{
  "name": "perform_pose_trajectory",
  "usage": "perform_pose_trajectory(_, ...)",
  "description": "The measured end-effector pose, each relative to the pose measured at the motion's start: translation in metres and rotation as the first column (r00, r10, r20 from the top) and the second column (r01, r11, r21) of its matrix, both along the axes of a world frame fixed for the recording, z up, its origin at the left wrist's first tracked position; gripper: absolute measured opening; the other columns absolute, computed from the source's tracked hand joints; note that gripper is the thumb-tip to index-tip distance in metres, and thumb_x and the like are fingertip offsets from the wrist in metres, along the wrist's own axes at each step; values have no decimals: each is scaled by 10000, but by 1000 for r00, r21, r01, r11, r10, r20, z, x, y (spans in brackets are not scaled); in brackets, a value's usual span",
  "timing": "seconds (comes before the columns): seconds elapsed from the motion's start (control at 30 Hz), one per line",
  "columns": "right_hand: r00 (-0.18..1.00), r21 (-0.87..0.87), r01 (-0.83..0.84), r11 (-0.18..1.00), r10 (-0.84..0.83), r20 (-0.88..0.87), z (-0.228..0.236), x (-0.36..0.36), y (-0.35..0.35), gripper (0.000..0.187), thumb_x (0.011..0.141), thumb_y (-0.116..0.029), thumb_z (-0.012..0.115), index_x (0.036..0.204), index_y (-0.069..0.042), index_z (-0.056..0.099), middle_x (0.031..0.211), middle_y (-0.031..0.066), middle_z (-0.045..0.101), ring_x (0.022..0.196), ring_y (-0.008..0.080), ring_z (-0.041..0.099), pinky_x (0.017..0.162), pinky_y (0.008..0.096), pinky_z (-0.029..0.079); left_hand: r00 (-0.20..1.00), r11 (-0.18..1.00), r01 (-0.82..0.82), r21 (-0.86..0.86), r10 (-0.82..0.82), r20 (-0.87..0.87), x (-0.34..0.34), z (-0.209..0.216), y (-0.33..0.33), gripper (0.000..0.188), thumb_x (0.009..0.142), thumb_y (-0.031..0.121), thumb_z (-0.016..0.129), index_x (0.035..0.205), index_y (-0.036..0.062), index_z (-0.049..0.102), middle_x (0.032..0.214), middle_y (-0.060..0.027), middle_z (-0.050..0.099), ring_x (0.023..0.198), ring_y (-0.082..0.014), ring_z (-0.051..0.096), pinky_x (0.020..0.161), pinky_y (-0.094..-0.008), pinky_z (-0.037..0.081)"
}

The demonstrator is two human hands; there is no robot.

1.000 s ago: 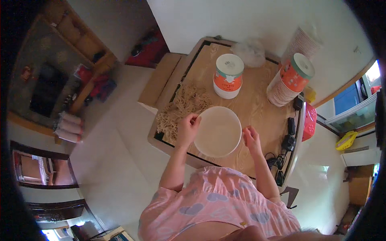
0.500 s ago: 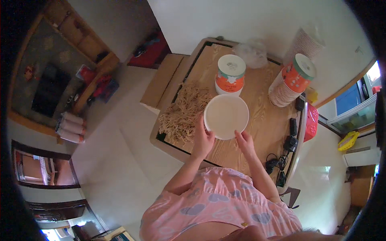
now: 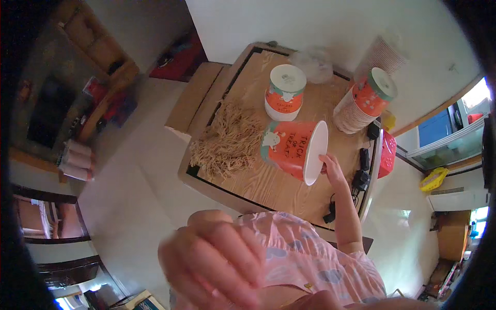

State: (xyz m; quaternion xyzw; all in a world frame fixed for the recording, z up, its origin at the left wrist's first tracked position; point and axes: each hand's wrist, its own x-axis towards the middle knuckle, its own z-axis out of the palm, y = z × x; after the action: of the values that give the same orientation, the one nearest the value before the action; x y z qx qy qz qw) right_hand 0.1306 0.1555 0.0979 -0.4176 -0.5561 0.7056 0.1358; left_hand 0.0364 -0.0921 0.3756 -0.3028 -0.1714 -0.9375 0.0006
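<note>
The right grip (image 3: 331,168), in the head view, pinches the rim of an orange tub (image 3: 290,147) mid-frame. The tub points left from there, tipped sideways, its long way running left to right, mouth facing right. The left grip (image 3: 214,258), blurry near the bottom, is farther away; its fingers curl, but I cannot tell if it holds anything.
</note>
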Motion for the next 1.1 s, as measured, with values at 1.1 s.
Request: perform_pose_trajectory(1.1,732,474,-680,559,479,484,-6,-10,22,268,802,-231,456,899,-15,581,633,136,545,600,217,543,579,353,425,908,936,267,-230,-325,-264,-16,-20,-34,111,760,143,643,851,171,587,907,51,552,829,-161,507,692,-297,413)
